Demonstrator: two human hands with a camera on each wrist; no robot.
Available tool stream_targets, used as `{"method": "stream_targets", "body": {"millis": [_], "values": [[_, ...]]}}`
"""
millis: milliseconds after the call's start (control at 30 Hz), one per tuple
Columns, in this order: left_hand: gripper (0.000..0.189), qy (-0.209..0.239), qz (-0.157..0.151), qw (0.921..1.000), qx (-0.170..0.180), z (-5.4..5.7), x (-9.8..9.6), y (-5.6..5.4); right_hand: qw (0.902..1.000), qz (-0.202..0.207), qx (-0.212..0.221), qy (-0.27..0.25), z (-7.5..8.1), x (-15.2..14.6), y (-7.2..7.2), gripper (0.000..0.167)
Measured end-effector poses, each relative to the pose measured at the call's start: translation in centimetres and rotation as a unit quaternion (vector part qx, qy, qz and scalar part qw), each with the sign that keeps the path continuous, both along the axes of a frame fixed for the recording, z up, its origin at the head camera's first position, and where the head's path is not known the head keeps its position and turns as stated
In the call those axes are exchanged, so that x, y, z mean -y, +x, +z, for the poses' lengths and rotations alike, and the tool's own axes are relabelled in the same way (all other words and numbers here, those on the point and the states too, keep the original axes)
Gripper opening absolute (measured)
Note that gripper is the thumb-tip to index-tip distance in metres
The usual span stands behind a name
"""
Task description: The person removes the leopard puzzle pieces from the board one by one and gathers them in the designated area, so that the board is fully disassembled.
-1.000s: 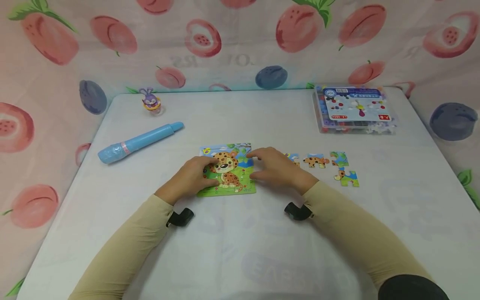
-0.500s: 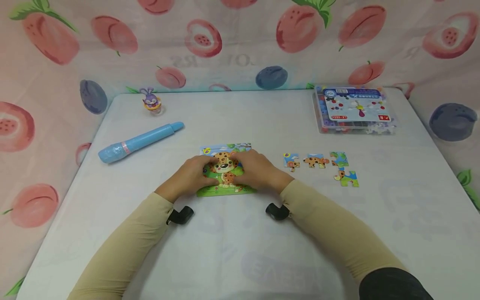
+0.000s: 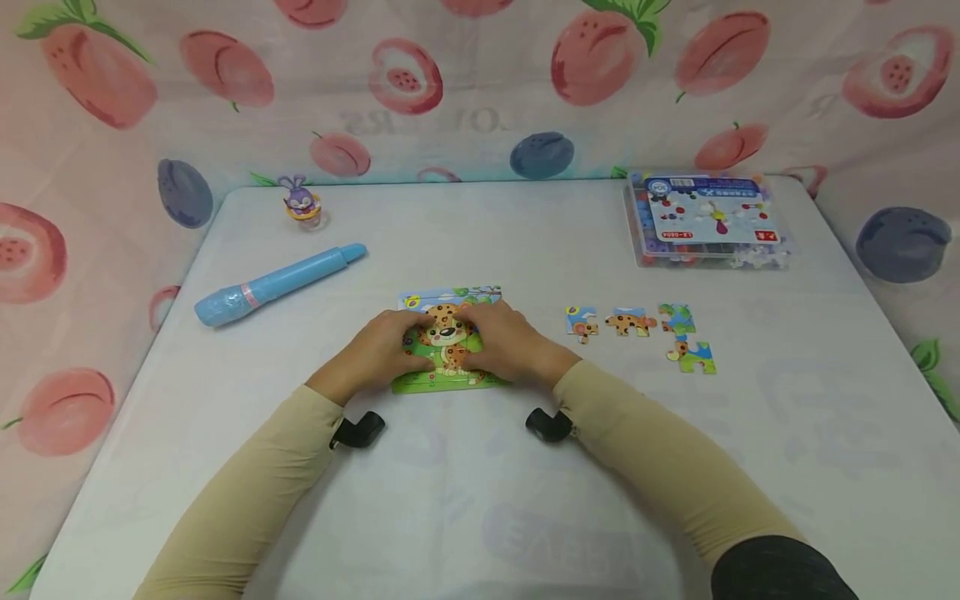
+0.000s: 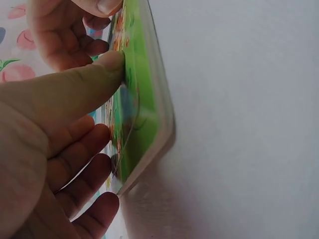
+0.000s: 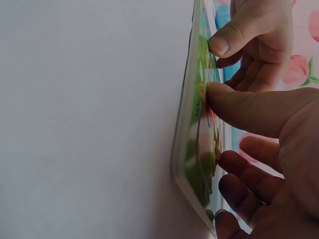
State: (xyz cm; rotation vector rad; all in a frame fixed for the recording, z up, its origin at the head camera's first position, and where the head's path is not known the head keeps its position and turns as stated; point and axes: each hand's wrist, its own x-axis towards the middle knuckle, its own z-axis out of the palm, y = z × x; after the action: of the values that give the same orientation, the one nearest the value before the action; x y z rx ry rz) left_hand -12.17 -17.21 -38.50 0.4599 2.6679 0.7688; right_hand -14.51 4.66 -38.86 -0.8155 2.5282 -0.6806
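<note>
A square jigsaw puzzle board (image 3: 450, 384) with a spotted cub on green ground lies flat on the table. My left hand (image 3: 381, 352) rests over its left part, and my right hand (image 3: 512, 343) over its right part. Thumbs and fingers form two facing arches around the cub. In the left wrist view the left thumb (image 4: 82, 84) touches the board's glossy face, its fingertips farther across. The right wrist view has the right thumb (image 5: 249, 107) on the picture too, fingers loosely bent. The hands cover both sides of the picture.
Loose jigsaw pieces lie right of the board: a corner piece (image 3: 582, 322), a spotted piece (image 3: 630, 322), and two green-blue ones (image 3: 678, 317). A blue tube-shaped thing (image 3: 281, 285) and a purple rabbit figurine (image 3: 302, 202) are left; a clear parts box (image 3: 708, 221) stands back right.
My right hand has moved left from the board's right edge onto the picture, uncovering the corner piece. The left hand has stayed nearly still.
</note>
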Motion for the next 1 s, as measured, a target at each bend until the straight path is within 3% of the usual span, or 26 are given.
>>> {"method": "stream_targets", "body": {"millis": [333, 800, 1000], "values": [[0.066, 0.003, 0.021, 0.9996, 0.016, 0.01, 0.27, 0.13, 0.9999, 0.010, -0.007, -0.005, 0.12, 0.31, -0.02, 0.067], [0.066, 0.007, 0.027, 0.9993, 0.024, -0.03, 0.33, 0.11, 0.9966, 0.005, 0.004, -0.082, 0.10, -0.04, 0.02, 0.063], [0.066, 0.007, 0.026, 0.9994, 0.022, 0.00, 0.43, 0.13, 0.9951, 0.003, -0.015, -0.097, -0.08, 0.16, -0.01, 0.056]]}}
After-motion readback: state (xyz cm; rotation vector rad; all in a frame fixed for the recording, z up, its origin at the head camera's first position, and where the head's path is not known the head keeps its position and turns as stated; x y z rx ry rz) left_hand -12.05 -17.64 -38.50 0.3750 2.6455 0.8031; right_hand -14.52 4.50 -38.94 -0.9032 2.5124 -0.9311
